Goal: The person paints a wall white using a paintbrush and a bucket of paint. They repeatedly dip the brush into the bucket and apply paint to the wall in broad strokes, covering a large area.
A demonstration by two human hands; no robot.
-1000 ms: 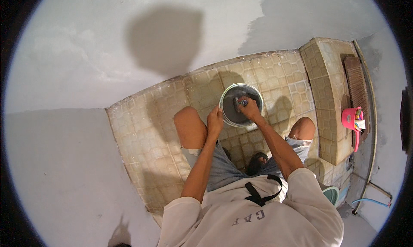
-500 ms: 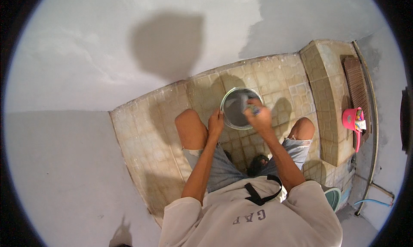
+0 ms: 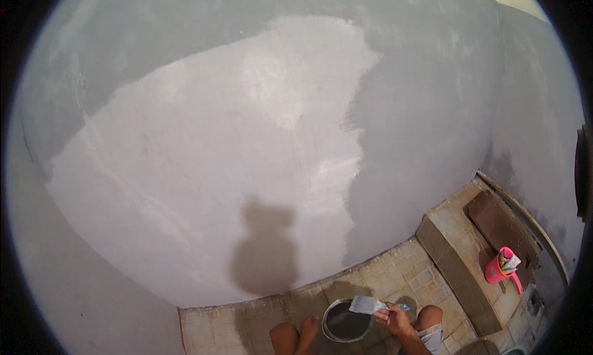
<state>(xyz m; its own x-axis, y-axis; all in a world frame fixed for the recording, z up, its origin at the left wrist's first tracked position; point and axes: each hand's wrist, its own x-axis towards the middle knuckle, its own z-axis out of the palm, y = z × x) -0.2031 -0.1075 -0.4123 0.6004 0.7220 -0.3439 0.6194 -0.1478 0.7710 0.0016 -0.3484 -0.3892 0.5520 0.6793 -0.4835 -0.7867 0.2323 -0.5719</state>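
Note:
My right hand [image 3: 395, 320] is closed around the handle of a wide flat paintbrush [image 3: 367, 304]. The brush head, coated in pale grey, is held over the right part of a round bucket's [image 3: 323, 331] opening. Dark grey liquid [image 3: 346, 323] fills the bucket below. At the bucket's left rim, beside my bare knee, my left hand [image 3: 309, 328] has its fingers curled at the edge; they are small and partly hidden. In front rises a wall with a large pale coated patch [image 3: 247, 126] bordered by darker grey [image 3: 420, 132].
A tiled ledge [image 3: 457, 231] stands on the right, with a brown board [image 3: 494, 222] on it. A pink dipper [image 3: 494, 271] holding small packages stands there too. Tiled floor [image 3: 395, 268] runs along the wall's foot. A pipe [image 3: 525, 213] lines the right wall.
The view has tilted up, showing much more wall. My right hand has raised the brush from inside the bucket to above its rim. My left hand stays at the bucket's left side.

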